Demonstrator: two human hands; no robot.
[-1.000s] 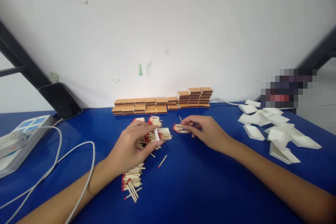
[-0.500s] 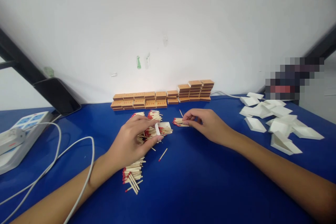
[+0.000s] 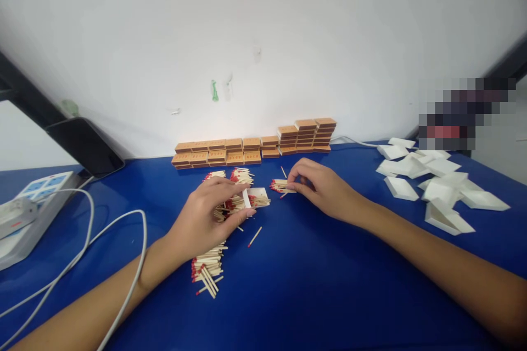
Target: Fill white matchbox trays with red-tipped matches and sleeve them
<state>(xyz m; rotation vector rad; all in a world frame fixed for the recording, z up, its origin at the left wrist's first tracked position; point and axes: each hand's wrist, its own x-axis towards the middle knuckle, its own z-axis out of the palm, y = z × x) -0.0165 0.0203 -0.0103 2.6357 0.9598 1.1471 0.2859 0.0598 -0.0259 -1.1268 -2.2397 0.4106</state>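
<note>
The right hand (image 3: 312,184) has shifted slightly, pinching red-headed wooden matches (image 3: 279,185), long axis left-right, heads leftward, just right of the white, matches-filled cardboard tray (image 3: 246,198) the left hand (image 3: 206,211) grips.

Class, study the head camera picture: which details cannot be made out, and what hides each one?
All in the head view:
Part of the pile of matches: hidden by the left hand.
Plain ends of the bunch of matches: covered by the right hand.
Power strip: cut off by the left edge.
Print on the stacked matchboxes: too small to read.
Patch at right rear: pixelated, contents unclear.
</note>
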